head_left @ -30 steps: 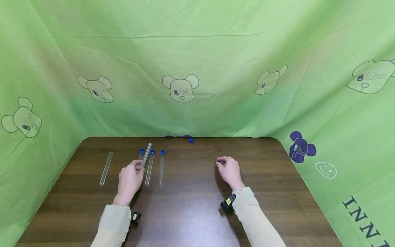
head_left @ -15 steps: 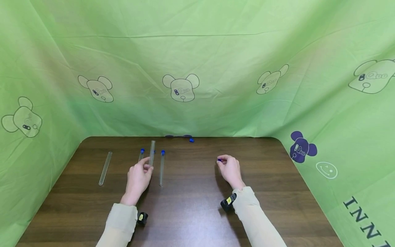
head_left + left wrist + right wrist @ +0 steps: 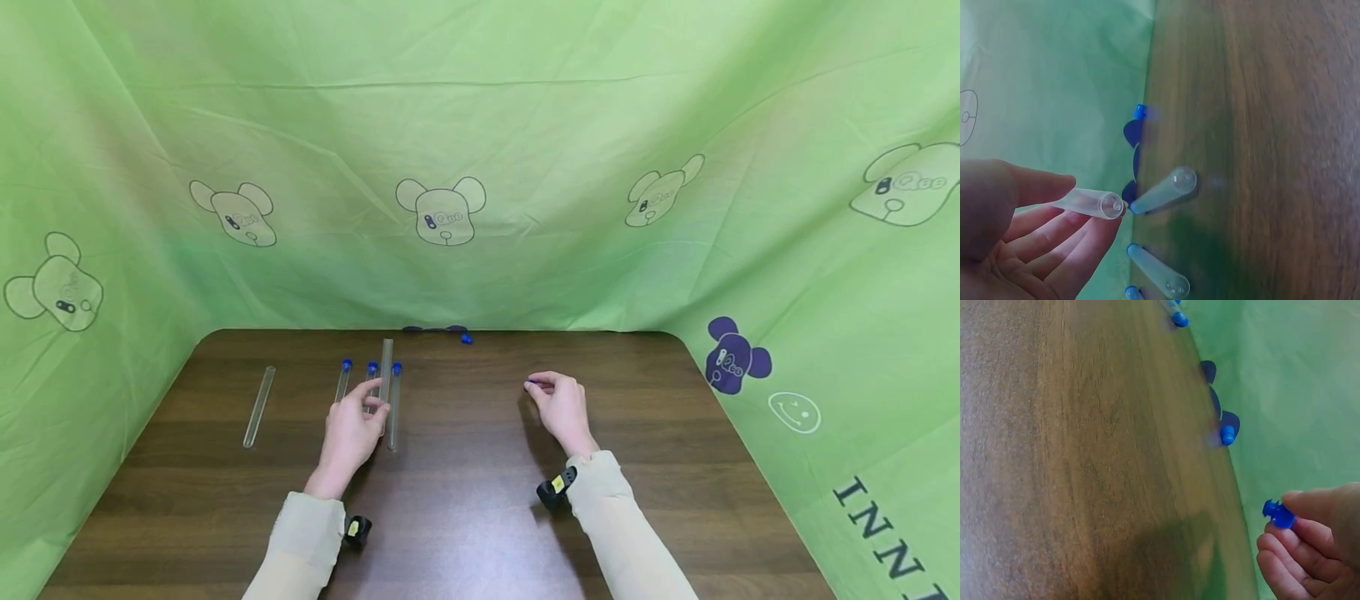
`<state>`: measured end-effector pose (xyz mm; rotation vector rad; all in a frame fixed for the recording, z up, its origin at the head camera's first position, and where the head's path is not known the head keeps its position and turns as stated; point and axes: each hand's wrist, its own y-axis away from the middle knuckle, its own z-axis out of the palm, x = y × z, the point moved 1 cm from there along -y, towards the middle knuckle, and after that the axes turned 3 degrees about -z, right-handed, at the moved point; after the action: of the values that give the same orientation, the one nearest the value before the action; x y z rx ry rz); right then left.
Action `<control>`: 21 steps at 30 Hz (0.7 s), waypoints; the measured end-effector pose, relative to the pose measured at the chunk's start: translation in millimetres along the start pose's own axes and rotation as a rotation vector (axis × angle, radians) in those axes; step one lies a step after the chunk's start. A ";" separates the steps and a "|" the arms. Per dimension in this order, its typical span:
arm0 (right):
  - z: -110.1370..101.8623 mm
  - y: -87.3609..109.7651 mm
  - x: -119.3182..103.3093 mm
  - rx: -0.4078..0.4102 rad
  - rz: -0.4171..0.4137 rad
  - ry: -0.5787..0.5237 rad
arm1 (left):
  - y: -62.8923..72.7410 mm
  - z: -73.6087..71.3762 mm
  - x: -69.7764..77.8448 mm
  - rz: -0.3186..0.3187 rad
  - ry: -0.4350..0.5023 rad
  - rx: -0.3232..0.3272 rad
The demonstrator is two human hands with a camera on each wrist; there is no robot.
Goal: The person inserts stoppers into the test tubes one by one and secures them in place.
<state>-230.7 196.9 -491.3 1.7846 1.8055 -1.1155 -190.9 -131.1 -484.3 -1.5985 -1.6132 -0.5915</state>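
Note:
My left hand (image 3: 354, 432) pinches a clear, uncapped test tube (image 3: 1091, 203) between thumb and fingers, held raised over the table with its top tipped away. Close around it lie capped test tubes: one on the right (image 3: 395, 410), plus two partly hidden behind my hand, with blue stoppers (image 3: 372, 367) at their far ends. Farther right, my right hand (image 3: 564, 410) pinches a small blue stopper (image 3: 1280, 514) between thumb and forefinger, above the table. The stopper's ridged body shows in the right wrist view. A wide gap separates the two hands.
Another uncapped test tube (image 3: 259, 407) lies alone at the left. One loose blue stopper (image 3: 467, 339) sits at the back edge of the brown wooden table (image 3: 465, 500). Green printed cloth (image 3: 525, 275) walls off the back and both sides.
My left hand has carried the uncapped tube rightward past the middle capped tube, and the tube now stands straighter. My right hand has barely moved, still pinching its stopper.

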 end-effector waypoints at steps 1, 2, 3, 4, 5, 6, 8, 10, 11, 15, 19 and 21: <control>-0.4 -0.1 -0.5 0.006 0.001 -0.005 | 0.2 0.7 0.8 -0.001 0.006 -0.004; -0.7 -0.2 -1.0 0.010 0.003 -0.009 | 0.5 1.4 1.6 0.000 0.008 -0.007; -0.8 0.0 -1.4 0.011 0.004 -0.014 | 1.1 2.4 2.5 -0.001 0.012 -0.012; -1.0 0.3 -1.9 0.009 0.010 -0.021 | 1.8 3.5 3.3 -0.002 0.018 -0.018; -1.2 0.7 -2.5 0.005 0.017 -0.028 | 2.7 4.6 4.2 0.000 0.024 -0.021; -1.2 1.0 -2.8 0.001 0.021 -0.034 | 3.5 5.8 5.2 0.000 0.030 -0.025; -1.2 1.0 -3.9 -0.003 0.028 -0.048 | 4.9 8.6 7.7 0.006 0.045 -0.036; -1.6 0.2 -5.3 0.000 0.031 -0.062 | 5.1 12.0 10.0 0.008 0.062 -0.051; -1.7 -0.7 -5.8 0.004 0.030 -0.069 | 5.0 13.5 11.4 0.011 0.067 -0.057; -3.4 -2.6 -10.1 0.010 0.035 -0.089 | 4.0 19.6 15.5 0.004 0.111 -0.094; -5.5 -2.9 -14.0 0.002 0.044 -0.098 | 5.1 23.9 20.7 -0.017 0.241 -0.159; -6.0 -3.9 -15.5 0.003 0.041 -0.103 | 5.5 26.3 23.7 -0.026 0.322 -0.197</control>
<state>-230.8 191.4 -475.1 1.7248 1.7014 -1.1733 -188.7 -95.4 -482.4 -1.5292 -1.3701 -0.9937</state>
